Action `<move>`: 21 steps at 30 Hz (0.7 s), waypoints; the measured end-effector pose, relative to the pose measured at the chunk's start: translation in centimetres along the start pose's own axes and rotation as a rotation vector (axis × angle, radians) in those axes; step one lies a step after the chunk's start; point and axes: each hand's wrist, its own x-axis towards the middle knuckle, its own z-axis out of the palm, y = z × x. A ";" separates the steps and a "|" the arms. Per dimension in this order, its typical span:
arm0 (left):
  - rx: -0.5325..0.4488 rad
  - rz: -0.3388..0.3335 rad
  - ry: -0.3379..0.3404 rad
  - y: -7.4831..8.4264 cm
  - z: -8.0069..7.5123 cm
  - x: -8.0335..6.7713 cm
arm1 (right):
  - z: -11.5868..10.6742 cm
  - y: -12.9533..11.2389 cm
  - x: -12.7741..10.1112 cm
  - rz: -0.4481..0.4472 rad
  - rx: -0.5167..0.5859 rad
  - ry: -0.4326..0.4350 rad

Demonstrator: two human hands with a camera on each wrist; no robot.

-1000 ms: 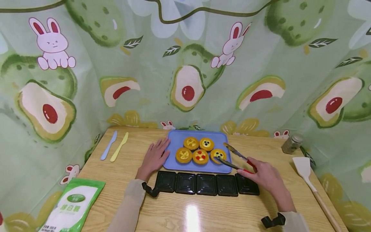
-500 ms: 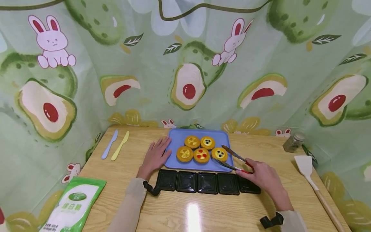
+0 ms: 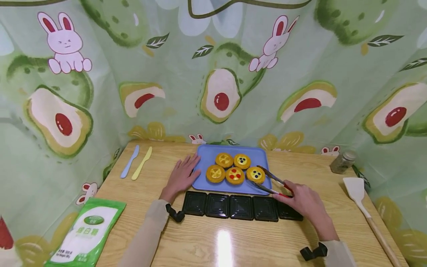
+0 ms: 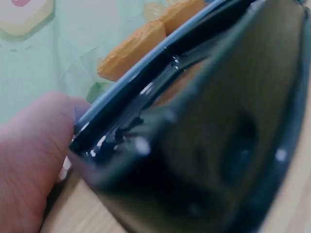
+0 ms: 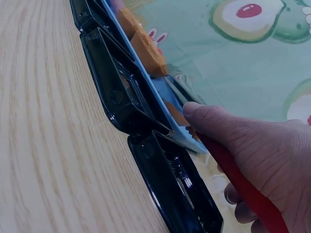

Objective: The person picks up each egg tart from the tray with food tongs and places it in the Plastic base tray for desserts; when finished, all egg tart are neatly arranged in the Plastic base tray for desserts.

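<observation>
Since a second ago the tongs (image 3: 271,182) have eased in around the nearest tart (image 3: 255,174), gripped by the right hand (image 3: 305,202). The left hand (image 3: 181,177) lies flat, fingers spread, steadying the blue tray (image 3: 263,161).

I count five tarts (image 3: 235,175) on one blue tray (image 3: 207,185), five black containers (image 3: 241,207), two plastic knives (image 3: 136,167) far left, one sugar bag (image 3: 87,233), one jar (image 3: 343,161), one spatula (image 3: 361,205), one pair of tongs (image 3: 271,183).
</observation>
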 end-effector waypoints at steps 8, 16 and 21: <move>0.004 0.002 -0.016 0.2 -0.1 -0.3 | 0.2 0.2 -0.1 -0.015 0.004 -0.003; 0.026 0.017 0.004 0.3 0.2 0.0 | 0.2 0.4 -0.1 -0.022 -0.009 0.031; 0.043 0.002 0.003 0.2 0.2 0.1 | 0.3 0.4 0.0 -0.038 -0.011 0.033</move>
